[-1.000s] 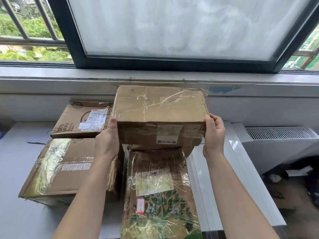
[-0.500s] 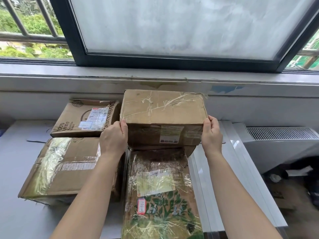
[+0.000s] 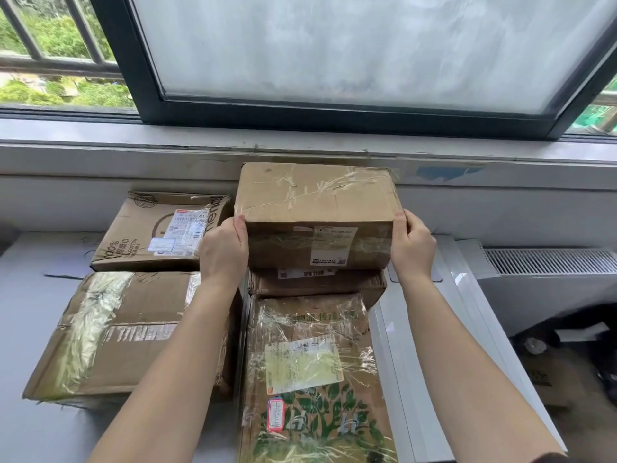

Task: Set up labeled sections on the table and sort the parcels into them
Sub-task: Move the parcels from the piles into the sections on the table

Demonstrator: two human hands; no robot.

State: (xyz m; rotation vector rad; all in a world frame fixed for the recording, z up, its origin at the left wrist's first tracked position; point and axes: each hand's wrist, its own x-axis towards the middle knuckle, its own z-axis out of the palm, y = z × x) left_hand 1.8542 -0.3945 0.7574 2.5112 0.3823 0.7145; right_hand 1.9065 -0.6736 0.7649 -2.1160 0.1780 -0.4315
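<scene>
The left hand (image 3: 222, 252) and right hand (image 3: 412, 250) clasp a taped cardboard box (image 3: 317, 208) by its ends, fingers curled round it, atop a flatter parcel (image 3: 317, 284) near the table's (image 3: 36, 329) back edge. Other parcels (image 3: 127, 332) lie grouped alongside. Section labels may be hidden, so most sorting looks done.

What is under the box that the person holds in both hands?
Under the held box lies another cardboard parcel with a barcode label. Only its near side and a strip of its top show. The rest is covered, as is anything behind it.
</scene>
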